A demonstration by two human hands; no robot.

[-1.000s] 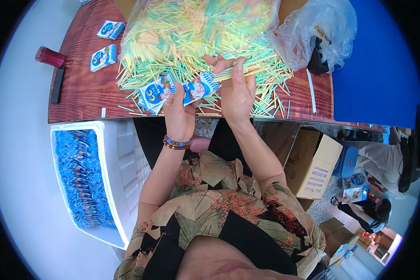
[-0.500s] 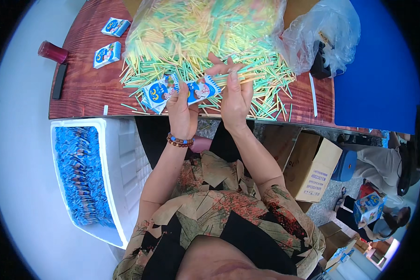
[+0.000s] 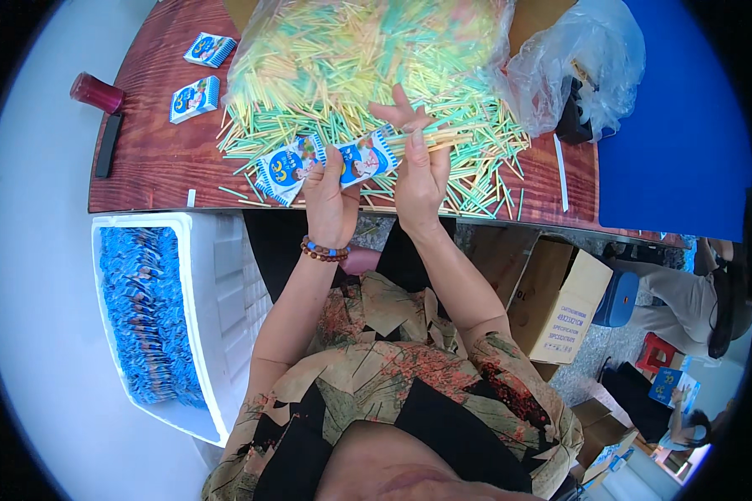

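Note:
My left hand [image 3: 330, 200] holds a small blue and white printed packet [image 3: 366, 157] above the near edge of the wooden table [image 3: 150, 163]. My right hand [image 3: 422, 167] grips a thin bundle of sticks [image 3: 443, 138] whose ends meet the packet's open side. A second packet of the same kind [image 3: 282, 169] lies just left of my left hand. Behind my hands spreads a big heap of yellow and green sticks [image 3: 368, 58], partly inside a clear plastic bag.
Two more packets [image 3: 196, 98] [image 3: 210, 48] lie at the far left of the table beside a dark red cup [image 3: 96, 92] and a black bar [image 3: 107, 144]. A white bin of blue packets [image 3: 142, 309] stands at my left. Cardboard boxes [image 3: 560, 305] stand at my right.
My right hand has gathered a few sticks from the heap and brought them to the open end of the packet held in my left hand.

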